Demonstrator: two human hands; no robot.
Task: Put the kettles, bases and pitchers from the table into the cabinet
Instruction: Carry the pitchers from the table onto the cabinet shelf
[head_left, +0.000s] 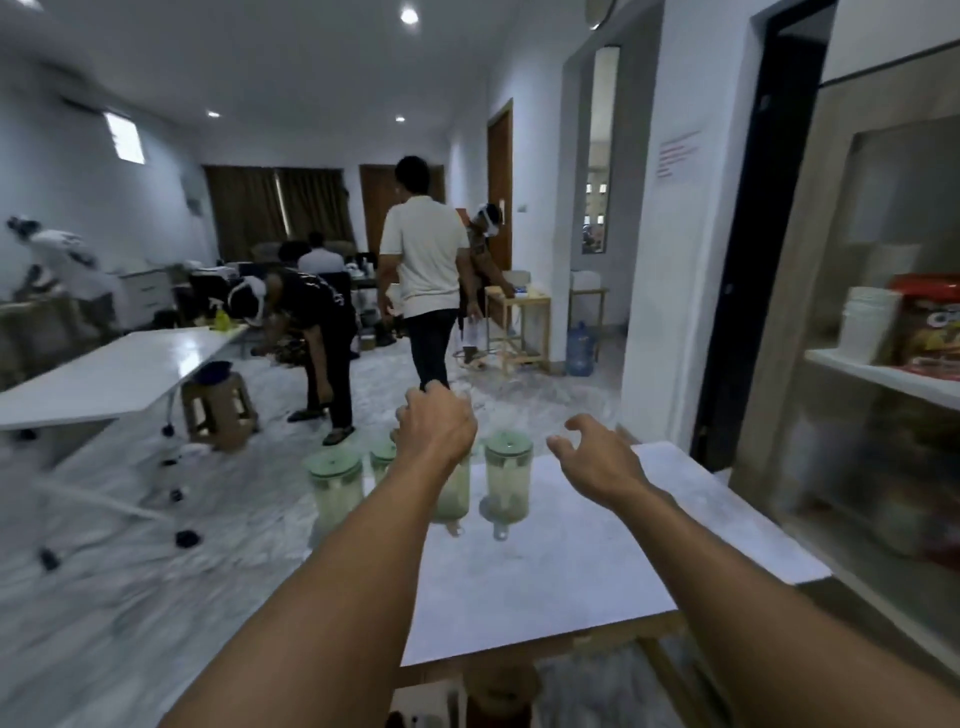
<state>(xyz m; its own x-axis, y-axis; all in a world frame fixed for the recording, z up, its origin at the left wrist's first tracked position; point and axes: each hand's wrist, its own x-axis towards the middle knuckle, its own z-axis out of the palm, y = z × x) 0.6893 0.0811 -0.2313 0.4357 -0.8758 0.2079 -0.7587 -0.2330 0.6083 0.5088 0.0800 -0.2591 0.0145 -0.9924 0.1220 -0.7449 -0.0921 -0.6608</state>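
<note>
Several clear pitchers with pale green lids stand at the far end of the small white table. One stands at the far left corner, another behind it. My left hand lies over the lid of a third pitcher, fingers curled down around its top. The right-most pitcher stands free. My right hand hovers just right of it, fingers spread, touching nothing. The cabinet is open at the right. The picture is blurred.
On the cabinet shelf stand white containers and a red-and-yellow snack bag. Beyond the table several people stand or bend on the marble floor. A long white table and a wooden stool are at the left.
</note>
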